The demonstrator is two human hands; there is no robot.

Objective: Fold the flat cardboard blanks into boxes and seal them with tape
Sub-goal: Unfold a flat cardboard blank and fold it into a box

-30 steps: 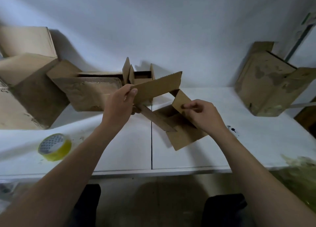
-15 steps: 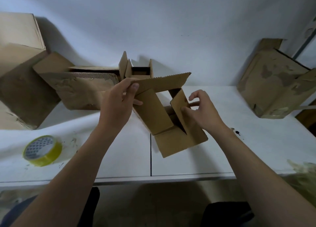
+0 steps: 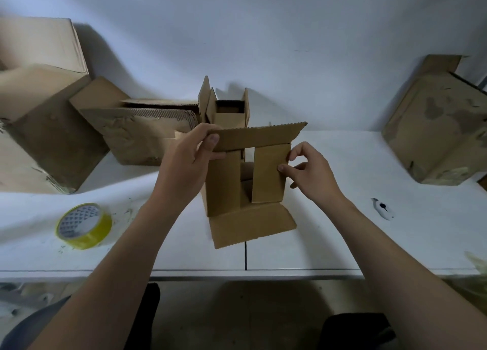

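A partly folded cardboard box (image 3: 224, 183) is held over the middle of the table (image 3: 342, 239), above the dark seam between its two white tops, with its open end turned toward the camera. Whether it rests on the surface cannot be told. The two side flaps are folded inward with a gap left between them, the far flap is raised along the top, and the near flap is spread out toward the front edge. The far flap is gripped at its left end by the left hand (image 3: 184, 165), the thumb laid on the front and the fingers curled behind. The outer edge of the right side flap is pinched by the right hand (image 3: 312, 175), the thumb tip pressed on its face and the forefinger hooked at its upper corner. The hands are kept apart, one at each side of the box. A yellow tape roll (image 3: 83, 225) is seen lying near the front-left part of the surface. A small open box (image 3: 228, 115) is stood at the back edge, with a stack of flat blanks (image 3: 142, 139) leaned beside it. A large carton (image 3: 42, 107) is placed at the back-left corner and another worn carton (image 3: 437, 131) at the back-right corner. A small white and black object (image 3: 382, 208) is seen right of the hands.
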